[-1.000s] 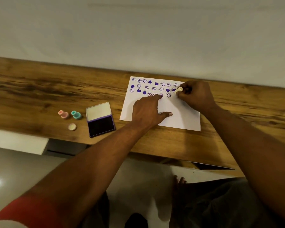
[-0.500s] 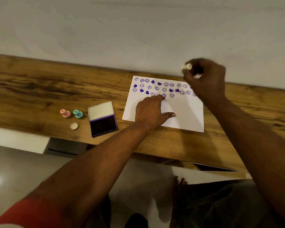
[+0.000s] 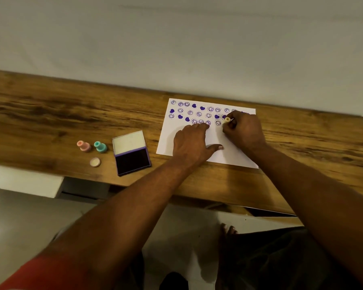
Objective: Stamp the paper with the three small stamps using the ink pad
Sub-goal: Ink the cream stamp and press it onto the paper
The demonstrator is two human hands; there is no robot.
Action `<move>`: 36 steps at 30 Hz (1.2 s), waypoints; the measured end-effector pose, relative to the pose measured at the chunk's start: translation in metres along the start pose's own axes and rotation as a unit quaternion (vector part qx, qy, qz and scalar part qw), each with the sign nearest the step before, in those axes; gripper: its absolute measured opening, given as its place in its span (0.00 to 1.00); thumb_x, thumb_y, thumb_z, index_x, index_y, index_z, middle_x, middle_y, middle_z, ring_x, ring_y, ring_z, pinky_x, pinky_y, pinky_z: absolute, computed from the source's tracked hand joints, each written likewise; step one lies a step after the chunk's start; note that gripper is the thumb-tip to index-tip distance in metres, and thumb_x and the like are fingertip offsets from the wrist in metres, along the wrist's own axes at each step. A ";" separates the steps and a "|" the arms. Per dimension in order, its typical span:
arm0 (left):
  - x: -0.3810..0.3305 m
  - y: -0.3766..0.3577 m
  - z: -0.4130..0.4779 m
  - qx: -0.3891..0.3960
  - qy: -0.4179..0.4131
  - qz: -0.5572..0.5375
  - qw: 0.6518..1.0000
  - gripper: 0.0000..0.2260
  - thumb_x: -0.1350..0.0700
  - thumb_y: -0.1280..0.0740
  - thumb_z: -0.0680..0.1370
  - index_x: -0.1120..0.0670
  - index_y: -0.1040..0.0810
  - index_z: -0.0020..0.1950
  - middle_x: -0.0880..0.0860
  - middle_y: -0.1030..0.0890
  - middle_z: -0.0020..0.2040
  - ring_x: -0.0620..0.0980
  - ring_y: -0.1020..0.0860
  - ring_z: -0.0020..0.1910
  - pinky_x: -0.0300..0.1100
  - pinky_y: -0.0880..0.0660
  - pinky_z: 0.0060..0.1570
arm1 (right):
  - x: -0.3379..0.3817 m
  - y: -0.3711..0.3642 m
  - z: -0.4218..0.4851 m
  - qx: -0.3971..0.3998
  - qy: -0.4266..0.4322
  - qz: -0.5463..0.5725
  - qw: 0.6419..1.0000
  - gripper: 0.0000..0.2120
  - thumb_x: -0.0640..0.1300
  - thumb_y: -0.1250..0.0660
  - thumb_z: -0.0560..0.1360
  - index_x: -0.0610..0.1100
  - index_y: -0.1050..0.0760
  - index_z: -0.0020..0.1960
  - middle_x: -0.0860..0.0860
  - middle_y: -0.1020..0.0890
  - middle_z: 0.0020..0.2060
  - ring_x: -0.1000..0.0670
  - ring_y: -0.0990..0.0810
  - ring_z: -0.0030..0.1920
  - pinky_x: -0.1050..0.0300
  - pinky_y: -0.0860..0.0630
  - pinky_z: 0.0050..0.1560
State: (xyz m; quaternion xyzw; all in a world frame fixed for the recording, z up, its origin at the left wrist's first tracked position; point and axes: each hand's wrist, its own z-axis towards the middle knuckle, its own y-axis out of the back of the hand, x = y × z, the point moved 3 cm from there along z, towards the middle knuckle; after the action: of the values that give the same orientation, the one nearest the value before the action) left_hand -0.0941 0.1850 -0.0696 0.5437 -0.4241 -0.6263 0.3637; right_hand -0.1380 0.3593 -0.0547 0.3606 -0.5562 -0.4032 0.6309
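Right hand (image 3: 244,130): fingers closed on a cream stamp (image 3: 227,120), pressed to the paper (image 3: 231,155) at the worktop's (image 3: 50,122) far edge. Left hand (image 3: 192,143): fingers spread flat on the paper, holding nothing. Ink pad (image 3: 132,154) open near the front edge; pink stamp (image 3: 83,145), teal stamp (image 3: 100,146) and a cap (image 3: 95,162) stand left of it.

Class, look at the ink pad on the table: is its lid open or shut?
Open. The ink pad lies with its pale lid folded back away from the person, and the dark inked surface is uncovered.
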 end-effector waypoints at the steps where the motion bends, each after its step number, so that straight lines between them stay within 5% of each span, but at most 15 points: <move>1: 0.000 0.000 0.000 -0.001 -0.003 0.001 1.000 0.40 0.27 0.32 0.73 0.49 0.28 0.78 0.51 0.18 0.66 0.53 0.22 0.65 0.52 0.24 0.63 | 0.000 0.000 -0.001 0.001 -0.001 0.003 1.000 0.14 0.46 0.31 0.78 0.42 0.17 0.60 0.43 0.12 0.46 0.41 0.15 0.46 0.53 0.22 0.48; 9: 0.002 -0.002 -0.001 -0.010 -0.010 0.007 1.000 0.40 0.26 0.33 0.73 0.50 0.27 0.77 0.51 0.19 0.66 0.54 0.22 0.65 0.51 0.25 0.62 | -0.003 -0.002 -0.005 -0.006 -0.021 0.040 0.999 0.14 0.48 0.29 0.78 0.44 0.17 0.61 0.45 0.12 0.47 0.53 0.23 0.39 0.62 0.30 0.46; 17: 0.002 -0.004 -0.002 -0.007 -0.007 0.008 1.000 0.40 0.27 0.33 0.74 0.50 0.28 0.78 0.51 0.19 0.68 0.54 0.23 0.66 0.52 0.25 0.64 | 0.005 0.018 -0.002 -0.034 -0.041 0.093 0.994 0.12 0.47 0.26 0.75 0.43 0.14 0.56 0.45 0.12 0.43 0.47 0.15 0.43 0.59 0.24 0.48; 18: 0.002 -0.005 -0.002 -0.009 -0.009 0.004 1.000 0.39 0.27 0.32 0.74 0.50 0.28 0.78 0.51 0.19 0.67 0.54 0.22 0.66 0.52 0.25 0.64 | 0.005 0.029 0.003 -0.072 -0.075 0.181 0.978 0.11 0.47 0.24 0.73 0.43 0.13 0.53 0.46 0.12 0.42 0.47 0.15 0.43 0.58 0.23 0.48; 21: 0.001 -0.005 -0.003 -0.021 -0.013 -0.001 1.000 0.39 0.28 0.32 0.74 0.51 0.28 0.77 0.51 0.19 0.66 0.54 0.22 0.65 0.52 0.26 0.63 | -0.006 0.055 0.015 -0.165 -0.200 0.468 0.845 0.11 0.48 0.22 0.70 0.43 0.13 0.50 0.50 0.14 0.38 0.54 0.18 0.36 0.59 0.22 0.40; 25: 0.004 -0.002 -0.002 -0.026 -0.011 -0.017 0.999 0.38 0.28 0.31 0.74 0.50 0.28 0.78 0.50 0.18 0.63 0.52 0.22 0.63 0.50 0.25 0.62 | -0.017 0.054 0.011 -0.152 -0.294 0.562 0.758 0.13 0.43 0.22 0.72 0.36 0.15 0.53 0.50 0.20 0.37 0.53 0.28 0.32 0.61 0.32 0.30; 31: 0.011 0.019 -0.009 -0.054 -0.040 -0.053 0.996 0.36 0.30 0.29 0.74 0.49 0.25 0.76 0.47 0.16 0.52 0.49 0.19 0.54 0.46 0.22 0.53 | 0.006 0.046 0.010 -0.118 -0.284 0.561 0.769 0.09 0.43 0.23 0.73 0.40 0.15 0.50 0.51 0.24 0.34 0.54 0.31 0.29 0.63 0.34 0.27; 36: 0.039 0.055 -0.023 -0.110 -0.069 -0.021 0.991 0.32 0.30 0.31 0.75 0.47 0.22 0.72 0.44 0.17 0.47 0.47 0.18 0.52 0.41 0.30 0.45 | 0.033 0.032 0.014 -0.090 -0.261 0.556 0.784 0.12 0.44 0.23 0.73 0.38 0.15 0.52 0.51 0.22 0.36 0.55 0.28 0.30 0.64 0.32 0.27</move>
State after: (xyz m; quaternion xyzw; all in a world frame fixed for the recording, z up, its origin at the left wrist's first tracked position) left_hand -0.0769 0.1256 -0.0338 0.4648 -0.3648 -0.7129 0.3777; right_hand -0.1461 0.3428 -0.0103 -0.1890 -0.7650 -0.1097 0.6059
